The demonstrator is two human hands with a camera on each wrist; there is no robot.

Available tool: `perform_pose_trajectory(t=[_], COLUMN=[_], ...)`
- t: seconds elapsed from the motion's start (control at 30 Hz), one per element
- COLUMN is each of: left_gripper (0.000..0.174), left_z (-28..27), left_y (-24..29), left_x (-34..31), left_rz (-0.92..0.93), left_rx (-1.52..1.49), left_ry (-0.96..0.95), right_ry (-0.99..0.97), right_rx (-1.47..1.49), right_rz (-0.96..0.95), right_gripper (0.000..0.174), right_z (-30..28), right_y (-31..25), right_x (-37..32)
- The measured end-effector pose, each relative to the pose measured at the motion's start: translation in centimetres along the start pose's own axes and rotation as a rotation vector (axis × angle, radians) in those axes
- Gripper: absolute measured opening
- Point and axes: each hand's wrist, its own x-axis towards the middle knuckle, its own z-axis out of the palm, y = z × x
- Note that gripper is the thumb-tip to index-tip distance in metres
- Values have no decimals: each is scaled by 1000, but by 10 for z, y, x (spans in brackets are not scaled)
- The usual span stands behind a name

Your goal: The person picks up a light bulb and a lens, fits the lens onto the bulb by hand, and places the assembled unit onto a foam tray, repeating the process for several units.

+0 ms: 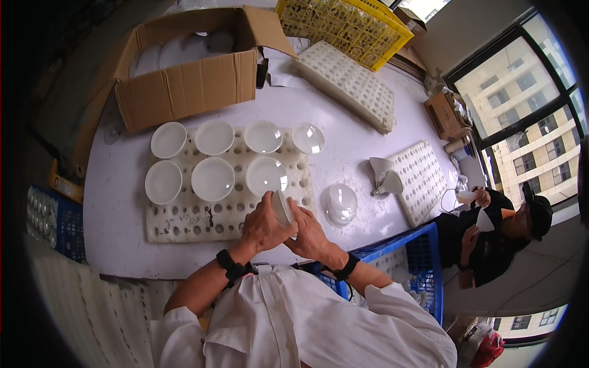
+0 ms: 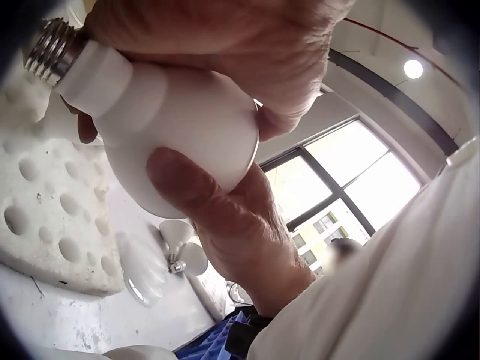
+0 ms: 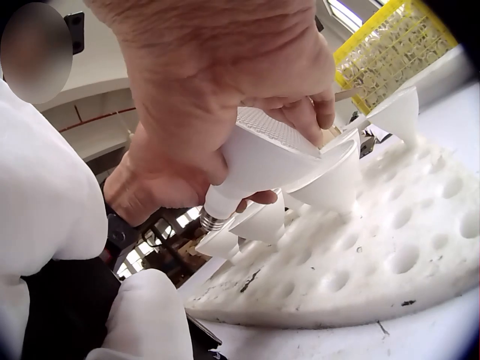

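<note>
Both hands hold one white light bulb [image 1: 281,208] close in front of the body, over the near edge of a white foam tray [image 1: 196,230]. In the left wrist view its metal screw base [image 2: 54,51] points to the upper left. My left hand [image 1: 267,228] grips the bulb from one side, and my right hand [image 1: 311,236] from the other, with its thumb [image 2: 184,180] laid along the white body. The right wrist view shows the bulb's textured face [image 3: 274,135] turned up. Several white bulbs [image 1: 213,179] stand in rows in the tray's holes, faces up.
Right of the tray is a stack of clear covers [image 1: 342,204]; two bulbs [image 1: 381,167] lie beyond it beside another foam tray [image 1: 420,181]. A cardboard box [image 1: 184,92], thick foam block [image 1: 346,86] and yellow crate [image 1: 343,27] stand behind. Another person [image 1: 491,239] works at right.
</note>
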Motion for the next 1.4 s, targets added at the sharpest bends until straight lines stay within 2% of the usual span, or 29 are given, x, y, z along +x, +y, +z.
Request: perform_pose_trajectory(t=[0.13, 0.2, 0.23, 0.27, 0.33, 0.4, 0.47, 0.57, 0.7, 0.77, 0.8, 0.87, 0.93, 1.0, 1.07, 1.13, 1.2, 1.27, 1.33, 1.37, 1.4], left_gripper=[89, 81, 71, 71, 65, 64, 65, 69, 73, 75, 75, 74, 73, 72, 65, 59, 56, 59, 57, 54, 54], left_z=[-7, -8, -13, -14, -14, -19, -18, -13, -2, 4, 7, 13, 11, 8, -1, -13, -25, -34, -47, -48, -49], left_y=[-4, -17, -14, -16, -19, -15, -21, -21, -23, -27, -28, -23, -26, -28, -23, -12, -7, -13, -8, -23, -35], left_x=[6, 13, 13, 14, 15, 12, 13, 14, 15, 16, 16, 15, 12, 9, 6, -2, -13, -27, -45, -51, -58], left_rz=[-46, -60, -148, -146, -344, -355, -410, -525, -538, -418, -423, -389, -373, -355, -249, -283, -234, -265, -535, -377, -385], left_rx=[-97, -594, -801, -797, -1387, -1412, -1540, -1589, -1566, -1518, -1513, -1385, -1312, -1239, -1128, -1074, -871, -902, -1026, -1166, -1159], left_ry=[-59, -200, -263, -266, -375, -393, -564, -585, -562, -490, -495, -200, -191, -172, -220, -178, -214, -187, -66, -56, -40], right_ry=[1, -33, -27, -18, -3, 17, 27, 60, 91, 95, 89, 105, 115, 145, 146, 137, 149, 141, 134, 91, 87], right_rx=[-15, 148, 148, 255, 364, 419, 460, 510, 464, 452, 439, 396, 353, 206, 216, 241, 314, 340, 163, 185, 201], right_rz=[23, -41, -40, 0, 38, 83, 84, 93, 159, 178, 190, 184, 176, 116, 85, 44, -20, -86, -322, -370, -378], right_gripper=[96, 98, 98, 98, 97, 91, 87, 80, 75, 74, 73, 73, 73, 76, 75, 75, 75, 77, 80, 81, 81], right_z=[-13, -22, -27, -33, -39, -38, -37, -36, -39, -40, -39, -35, -30, -22, -19, -12, -3, 7, 11, 17, 23], right_y=[-3, -2, -3, -4, -2, 3, 5, 6, 4, 4, 3, 2, 2, 2, -3, -5, -4, -10, -20, -27, -35], right_x=[8, 14, 15, 15, 14, 12, 12, 10, 9, 9, 8, 8, 8, 9, 10, 12, 13, 18, 28, 33, 39])
